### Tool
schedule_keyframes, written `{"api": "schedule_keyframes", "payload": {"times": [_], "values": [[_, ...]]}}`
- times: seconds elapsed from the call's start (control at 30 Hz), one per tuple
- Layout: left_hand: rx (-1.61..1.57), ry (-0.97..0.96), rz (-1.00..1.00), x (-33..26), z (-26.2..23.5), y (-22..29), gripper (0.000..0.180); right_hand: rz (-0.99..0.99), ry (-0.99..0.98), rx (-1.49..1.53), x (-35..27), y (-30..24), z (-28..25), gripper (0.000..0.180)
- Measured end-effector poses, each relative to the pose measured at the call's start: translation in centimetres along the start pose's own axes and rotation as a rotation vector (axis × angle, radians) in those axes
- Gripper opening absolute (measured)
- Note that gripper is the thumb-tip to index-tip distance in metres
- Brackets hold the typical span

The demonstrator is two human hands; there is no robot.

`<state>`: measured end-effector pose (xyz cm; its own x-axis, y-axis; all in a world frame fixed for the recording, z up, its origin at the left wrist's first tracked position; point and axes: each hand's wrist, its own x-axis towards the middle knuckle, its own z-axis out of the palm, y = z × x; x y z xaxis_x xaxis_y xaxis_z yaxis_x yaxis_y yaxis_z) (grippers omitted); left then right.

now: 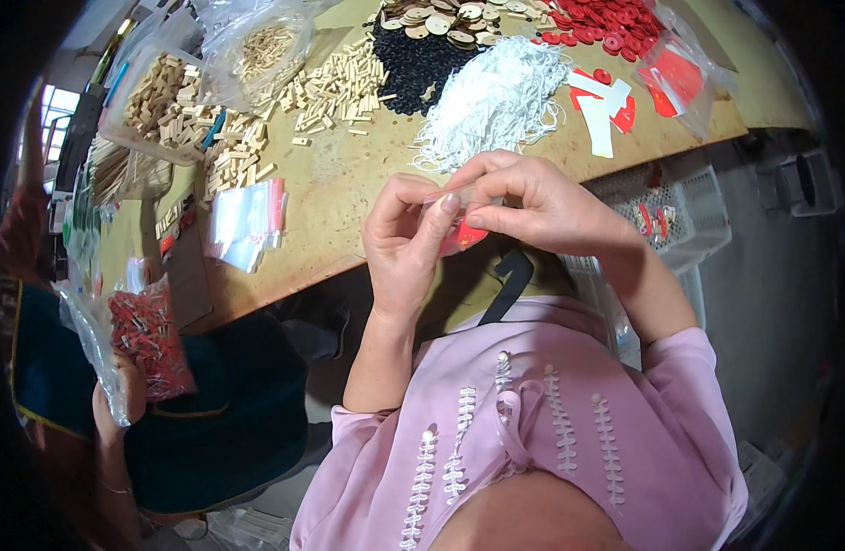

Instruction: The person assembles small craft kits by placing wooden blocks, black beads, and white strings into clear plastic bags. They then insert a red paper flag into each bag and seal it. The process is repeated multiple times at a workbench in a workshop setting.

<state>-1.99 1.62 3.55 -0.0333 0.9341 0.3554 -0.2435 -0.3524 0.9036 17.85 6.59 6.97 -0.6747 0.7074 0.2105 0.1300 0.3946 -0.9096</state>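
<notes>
Just over the table's near edge, my left hand (402, 243) and my right hand (540, 204) meet on a small clear plastic bag (448, 246). Inside it shows a red piece (472, 236) with yellow star marks. My left thumb and fingers pinch one side of the bag. The fingers of my right hand are closed at its upper edge, and they partly hide what they grip. Right behind my hands lies a heap of white string loops (496, 96).
On the table (317, 216) are wooden blocks (340, 87), black pieces (413, 69), wooden discs (438, 23), red discs (615, 28), white strips (595, 127) and flat bags (245, 225). At left, another person's hand (128, 390) is beside a bag of red pieces (153, 340). White baskets (698, 207) stand at right.
</notes>
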Motion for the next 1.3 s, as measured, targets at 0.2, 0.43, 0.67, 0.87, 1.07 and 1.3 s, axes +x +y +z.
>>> {"api": "schedule_keyframes", "payload": {"times": [0.2, 0.43, 0.67, 0.87, 1.07, 1.3], "values": [[-0.057, -0.071, -0.376, 0.4, 0.8, 2.2, 0.016, -0.004, 0.075, -0.068, 0.2, -0.5, -0.2, 0.012], [-0.097, -0.060, -0.303, 0.7, -0.2, 1.3, 0.016, 0.132, 0.270, 0.142, -0.1, -1.2, 0.3, 0.011], [-0.213, 0.038, -0.302, 0.2, 0.6, 0.8, 0.010, 0.207, 0.391, 0.582, -0.7, 0.0, 1.7, 0.015], [-0.206, 0.092, -0.297, 0.1, 1.0, 0.8, 0.011, 0.199, 0.446, 0.694, -1.1, 0.3, 1.9, 0.013], [-0.266, 0.066, -0.282, -0.1, 1.0, 0.5, 0.010, 0.189, 0.466, 0.698, -1.3, 0.7, 2.0, 0.014], [-0.274, 0.100, -0.242, -0.1, 1.4, 0.3, 0.011, 0.207, 0.454, 0.752, -1.3, 0.6, 2.0, 0.016]]}}
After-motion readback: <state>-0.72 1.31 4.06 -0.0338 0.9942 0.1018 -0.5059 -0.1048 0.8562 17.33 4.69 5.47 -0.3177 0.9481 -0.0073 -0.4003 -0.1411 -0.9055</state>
